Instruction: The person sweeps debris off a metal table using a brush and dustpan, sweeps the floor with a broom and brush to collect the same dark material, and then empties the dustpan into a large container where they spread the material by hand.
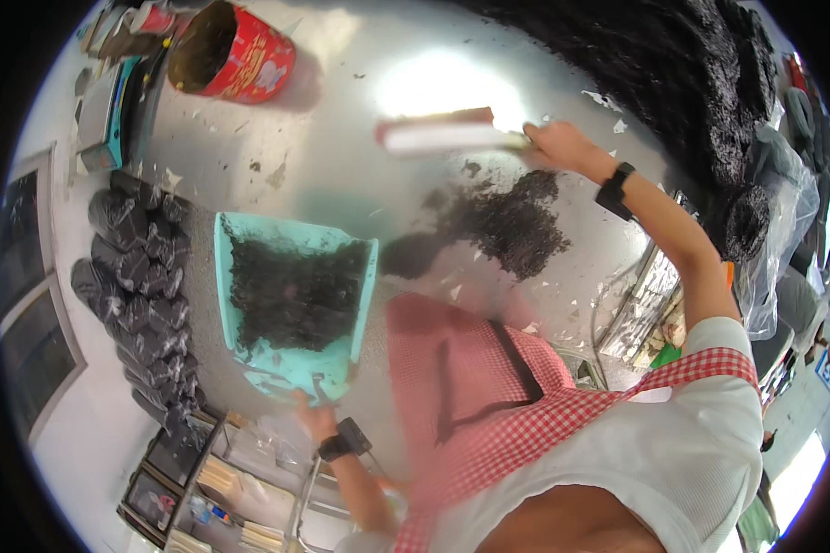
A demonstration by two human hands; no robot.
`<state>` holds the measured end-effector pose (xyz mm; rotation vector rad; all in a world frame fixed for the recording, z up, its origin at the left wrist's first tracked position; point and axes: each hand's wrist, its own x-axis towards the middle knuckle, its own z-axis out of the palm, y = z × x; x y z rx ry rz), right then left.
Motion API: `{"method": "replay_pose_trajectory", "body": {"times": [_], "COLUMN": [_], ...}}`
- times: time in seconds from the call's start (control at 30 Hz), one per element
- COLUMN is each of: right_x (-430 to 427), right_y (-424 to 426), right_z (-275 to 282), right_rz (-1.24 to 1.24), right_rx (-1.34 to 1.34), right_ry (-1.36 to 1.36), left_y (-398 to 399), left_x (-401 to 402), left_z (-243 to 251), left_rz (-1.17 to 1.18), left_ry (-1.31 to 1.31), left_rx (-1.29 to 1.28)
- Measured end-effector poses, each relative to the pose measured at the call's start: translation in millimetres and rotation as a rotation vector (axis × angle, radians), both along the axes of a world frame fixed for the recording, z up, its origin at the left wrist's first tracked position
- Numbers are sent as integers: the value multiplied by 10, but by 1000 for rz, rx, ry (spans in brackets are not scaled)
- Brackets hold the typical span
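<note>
My left hand (316,418) grips the near end of a turquoise plastic dustpan (294,366). Dark, crumbly loose material (294,290) fills much of the pan. Farther right, my right hand (564,144) is closed around the handle of a white hand brush (449,138) with reddish bristles, blurred by motion. The brush is over the metal tabletop (346,166); whether its bristles touch the surface, I cannot tell. A small heap of the same dark material (519,221) lies on the table below the brush, to the right of the dustpan.
A large dark mound (664,76) covers the far right. At the far left are a red printed bucket (263,59) and a turquoise-sided scale (100,117). Stacked black plastic bags (142,276) line the left side, above a shelf rack (242,484). Clear plastic sheeting (778,207) hangs at right.
</note>
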<state>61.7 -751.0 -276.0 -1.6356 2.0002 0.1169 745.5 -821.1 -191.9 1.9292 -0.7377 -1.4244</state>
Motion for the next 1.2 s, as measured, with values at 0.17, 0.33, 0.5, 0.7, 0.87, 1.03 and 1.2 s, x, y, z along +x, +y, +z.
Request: {"method": "replay_pose_trajectory", "body": {"times": [0.17,0.33,0.5,0.7,0.87,1.03,1.2], "right_x": [2,320,766,906,510,1045,1741], "right_y": [-100,-932,-779,-9,1594,2362,1897], "right_z": [324,-53,-247,406,262,-142,-140], "right_rz": [180,82,486,347,-465,-703,-545], "right_rx": [-57,-229,-131,-176,-304,-190,-120], "right_ry": [-108,1,-6,42,331,294,98], "left_y": [587,927,1082,1211,1231,1365,1398], "left_x": [882,1371,1513,1404,742,599,337], "left_z": [-173,-403,-546,-1428,-1866,-1976,-1767], "left_rz": [215,-319,238,26,-324,-516,-504], "left_ry": [237,-287,307,343,366,238,424], "left_rx": [34,138,243,304,316,273,303]}}
